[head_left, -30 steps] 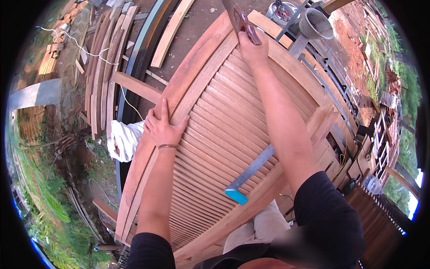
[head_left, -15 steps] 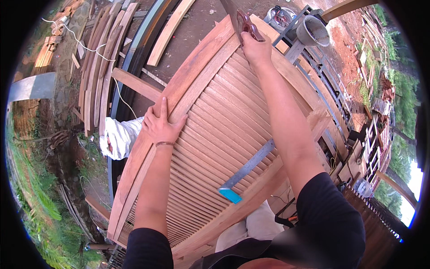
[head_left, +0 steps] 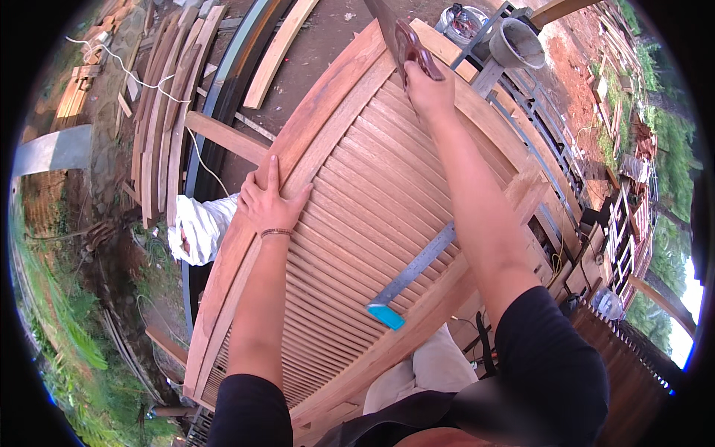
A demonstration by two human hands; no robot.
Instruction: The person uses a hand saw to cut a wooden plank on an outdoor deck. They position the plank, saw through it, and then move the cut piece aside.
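A slatted wooden panel (head_left: 357,223), like a louvered shutter, lies in front of me. My right hand (head_left: 430,95) is wrapped round the reddish-brown handle of a handsaw (head_left: 388,28). The saw's blade stands at the far end of the panel's left frame rail, its tip cut off by the upper rim of the view. My left hand (head_left: 269,200) rests flat on that rail, fingers spread. A try square (head_left: 412,270) with a steel blade and turquoise stock lies across the slats, touched by neither hand.
Beyond the panel are a grey bucket (head_left: 517,45) and a white pail (head_left: 459,24) on the right. Long boards (head_left: 158,119) are stacked at the left, near dark beams (head_left: 223,97). White cloth (head_left: 201,227) hangs beside the panel's left edge. A short wooden piece (head_left: 226,137) juts out there.
The saw and my right hand have shifted slightly toward me and right. My left hand keeps its place on the rail. The view has moved a little.
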